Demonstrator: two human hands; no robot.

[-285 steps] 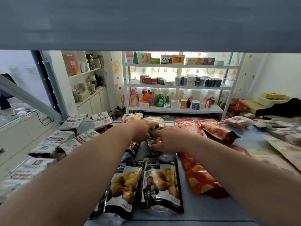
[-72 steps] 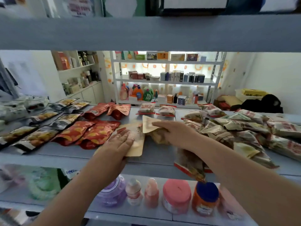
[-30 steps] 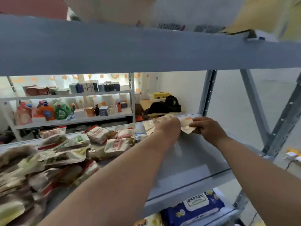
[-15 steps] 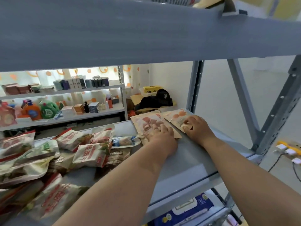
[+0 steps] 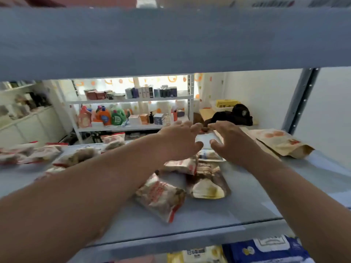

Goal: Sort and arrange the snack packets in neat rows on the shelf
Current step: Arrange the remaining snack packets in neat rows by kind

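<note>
Nearest on the grey metal shelf [image 5: 247,209] lay a crinkled red-and-white plastic snack packet [image 5: 159,196] beside a brown-and-cream foil pouch [image 5: 208,185] (a loose heap). Beyond them the left hand [image 5: 178,141] and right hand [image 5: 230,144] flanked a pale white-and-blue packet [image 5: 206,141], fingers spread, slightly curved, gripping nothing. Best to pinch both its edges and lift it clear without dragging neighbours. Half a second earlier both palms pressed the tan paper pouches [image 5: 281,143], now released at the far right.
</note>
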